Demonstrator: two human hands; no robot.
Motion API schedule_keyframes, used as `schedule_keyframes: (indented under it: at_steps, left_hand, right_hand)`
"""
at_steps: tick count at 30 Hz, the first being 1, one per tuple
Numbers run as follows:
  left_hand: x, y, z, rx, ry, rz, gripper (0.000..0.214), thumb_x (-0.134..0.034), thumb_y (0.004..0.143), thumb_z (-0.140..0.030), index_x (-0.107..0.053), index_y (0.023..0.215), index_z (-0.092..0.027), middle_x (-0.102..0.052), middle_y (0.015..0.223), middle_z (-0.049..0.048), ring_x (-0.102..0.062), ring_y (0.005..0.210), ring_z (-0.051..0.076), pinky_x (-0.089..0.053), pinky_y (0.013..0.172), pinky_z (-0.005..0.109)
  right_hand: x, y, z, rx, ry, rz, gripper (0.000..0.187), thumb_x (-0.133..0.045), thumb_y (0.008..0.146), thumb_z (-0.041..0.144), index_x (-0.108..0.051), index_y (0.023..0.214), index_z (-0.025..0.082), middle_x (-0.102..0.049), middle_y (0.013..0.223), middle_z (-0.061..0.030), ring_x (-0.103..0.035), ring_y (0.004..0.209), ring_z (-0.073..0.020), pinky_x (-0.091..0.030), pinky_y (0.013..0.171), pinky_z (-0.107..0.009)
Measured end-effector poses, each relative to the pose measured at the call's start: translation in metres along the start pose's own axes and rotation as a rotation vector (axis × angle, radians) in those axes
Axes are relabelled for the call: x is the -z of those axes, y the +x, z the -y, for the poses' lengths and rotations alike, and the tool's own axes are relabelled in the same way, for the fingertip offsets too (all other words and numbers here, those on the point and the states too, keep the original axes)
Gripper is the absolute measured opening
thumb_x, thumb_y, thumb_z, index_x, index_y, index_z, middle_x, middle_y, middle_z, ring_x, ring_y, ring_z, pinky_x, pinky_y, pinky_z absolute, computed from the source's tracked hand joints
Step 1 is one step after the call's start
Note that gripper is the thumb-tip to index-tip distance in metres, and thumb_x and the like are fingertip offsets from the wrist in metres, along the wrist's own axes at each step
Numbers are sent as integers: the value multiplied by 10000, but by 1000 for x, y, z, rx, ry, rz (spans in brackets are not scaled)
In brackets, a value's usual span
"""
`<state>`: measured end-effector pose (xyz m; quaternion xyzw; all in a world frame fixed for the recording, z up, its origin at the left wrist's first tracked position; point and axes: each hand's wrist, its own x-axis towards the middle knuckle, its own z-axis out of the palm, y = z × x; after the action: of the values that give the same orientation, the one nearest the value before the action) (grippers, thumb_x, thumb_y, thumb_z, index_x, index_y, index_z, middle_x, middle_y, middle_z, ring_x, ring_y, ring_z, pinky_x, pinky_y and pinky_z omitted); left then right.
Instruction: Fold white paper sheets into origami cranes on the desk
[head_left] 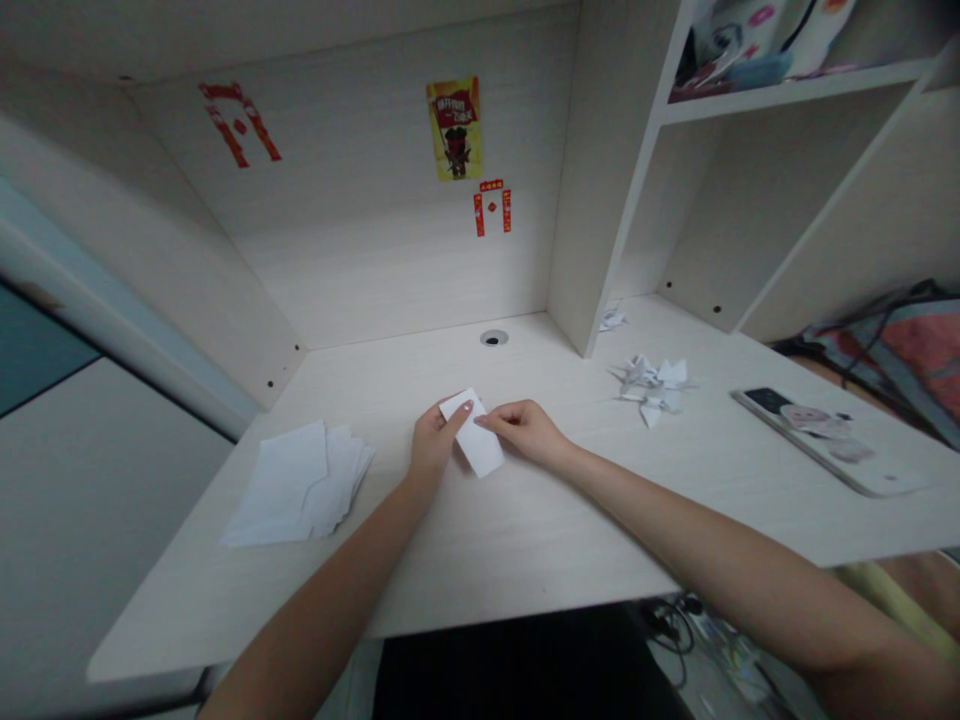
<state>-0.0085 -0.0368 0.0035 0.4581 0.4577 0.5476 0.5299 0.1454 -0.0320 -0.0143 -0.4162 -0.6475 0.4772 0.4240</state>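
Note:
A small folded white paper (pixel 477 442) lies on the pale wooden desk (pixel 525 530) near its middle. My left hand (pixel 433 442) rests on the paper's left edge, thumb pressed on its upper corner, fingers curled. My right hand (pixel 528 428) pinches the paper's right edge with fingertips together. Both hands hold the same sheet against the desk top.
A loose stack of white sheets (pixel 300 485) lies at the left. Several folded paper pieces (pixel 652 385) sit at the right by the shelf upright (pixel 592 200). A phone (pixel 825 440) lies further right. A cable hole (pixel 493 338) is at the back.

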Motion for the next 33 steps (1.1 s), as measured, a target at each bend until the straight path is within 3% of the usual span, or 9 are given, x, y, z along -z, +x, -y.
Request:
schedule_keyframes:
  at_steps: [4,11,21,33]
  left_hand:
    - [1,-1,3,12,4,7,349,-711,638,-394,-704,821,-96,-712,761,88,-626,618,156,-482,582,242]
    - [0,-1,4,-22,-17,-128,339,-713,630,-393,-700,788,-93,-705,702,76,-616,544,147,-468,496,226]
    - [0,2,0,33,-69,-180,350,-731,602,-383,-688,775,-82,-711,743,108,-631,555,163,-489,500,245]
    - [2,0,1,58,-79,-174,387,-725,608,-408,-691,818,-84,-710,756,105,-639,588,162,-498,539,252]
  right_hand:
    - [-2,-3,5,11,-57,-3,423,-555,741,521,-691,667,127,-598,568,-21,-493,558,-132,-336,497,-232]
    - [-6,-3,7,28,-69,49,445,-530,758,535,-652,606,135,-545,543,-2,-436,520,-104,-310,487,-228]
    - [-5,-1,4,44,-106,98,465,-551,742,546,-561,529,133,-418,498,28,-324,492,-75,-242,462,-218]
    - [-1,-2,4,76,-146,124,455,-589,715,550,-591,529,135,-502,494,14,-359,469,-74,-298,483,-224]
